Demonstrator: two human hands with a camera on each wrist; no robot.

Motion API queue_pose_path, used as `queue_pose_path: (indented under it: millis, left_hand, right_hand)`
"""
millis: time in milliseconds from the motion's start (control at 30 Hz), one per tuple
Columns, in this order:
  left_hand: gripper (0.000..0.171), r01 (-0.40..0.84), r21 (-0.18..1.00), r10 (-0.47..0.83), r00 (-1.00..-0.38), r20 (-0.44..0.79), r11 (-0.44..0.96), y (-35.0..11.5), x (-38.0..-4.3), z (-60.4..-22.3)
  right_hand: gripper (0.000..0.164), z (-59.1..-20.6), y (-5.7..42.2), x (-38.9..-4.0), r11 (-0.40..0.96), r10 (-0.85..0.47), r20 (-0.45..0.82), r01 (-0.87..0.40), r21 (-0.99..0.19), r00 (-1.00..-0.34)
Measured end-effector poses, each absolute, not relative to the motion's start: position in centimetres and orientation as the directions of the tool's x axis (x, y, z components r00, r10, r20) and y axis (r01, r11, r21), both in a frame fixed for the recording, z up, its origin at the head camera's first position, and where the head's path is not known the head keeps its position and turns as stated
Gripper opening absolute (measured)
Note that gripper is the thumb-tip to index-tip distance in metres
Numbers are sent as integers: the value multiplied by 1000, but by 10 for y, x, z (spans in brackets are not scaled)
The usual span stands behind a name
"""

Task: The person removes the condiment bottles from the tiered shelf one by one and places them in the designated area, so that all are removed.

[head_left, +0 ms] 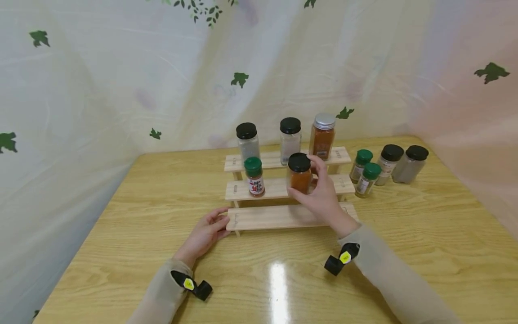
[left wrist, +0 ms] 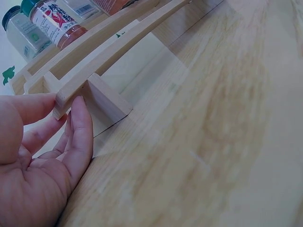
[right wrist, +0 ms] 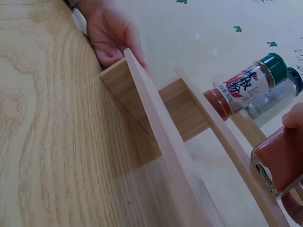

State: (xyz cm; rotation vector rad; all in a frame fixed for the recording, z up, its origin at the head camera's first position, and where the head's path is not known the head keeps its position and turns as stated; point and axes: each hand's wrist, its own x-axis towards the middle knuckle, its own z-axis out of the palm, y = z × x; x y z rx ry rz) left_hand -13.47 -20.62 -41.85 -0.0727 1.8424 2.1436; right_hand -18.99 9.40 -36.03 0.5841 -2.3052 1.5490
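My right hand [head_left: 323, 198] grips a square spice jar [head_left: 300, 177] of orange-red powder with a black lid, at the middle tier of a three-tier wooden rack [head_left: 267, 218]. In the right wrist view the jar's base [right wrist: 272, 177] is at that tier's board; whether it touches is hard to tell. With thumb and fingers, my left hand [left wrist: 52, 151] pinches the left end of the lowest board. A green-capped chili jar [head_left: 256, 180] stands left on the middle tier. Along the top tier are two black-lidded jars [head_left: 290, 141] and a silver-lidded jar [head_left: 322, 137] of orange-red powder.
Right of the rack, on the wooden table [head_left: 425, 252], stand two small green-capped jars [head_left: 366, 182] and two black-lidded jars [head_left: 409, 166]. A pale curtain [head_left: 121, 90] with leaf prints hangs behind the table.
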Motion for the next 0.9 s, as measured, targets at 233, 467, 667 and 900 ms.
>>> queue_pose_path:
  millis: [233, 467, 667, 900]
  left_hand:
    - [50, -278, 954, 201, -947, -252, -113, -205, -136, -418]
    - [50, -284, 953, 205, -944, -259, -104, -207, -135, -418]
    - [50, -282, 953, 205, -945, -256, -111, -207, -136, -419]
    - [51, -278, 954, 210, -945, -251, -110, -207, -136, -419]
  right_hand:
    - [87, -359, 109, -189, 353, -147, 433, -456, -817, -890]
    - [89, -361, 120, -183, 353, -157, 479, -502, -789, -864]
    - [88, -362, 128, -176, 333, -179, 507, -537, -775, -843]
    - [90, -364, 139, -167, 342, -180, 556, -581, -738, -812]
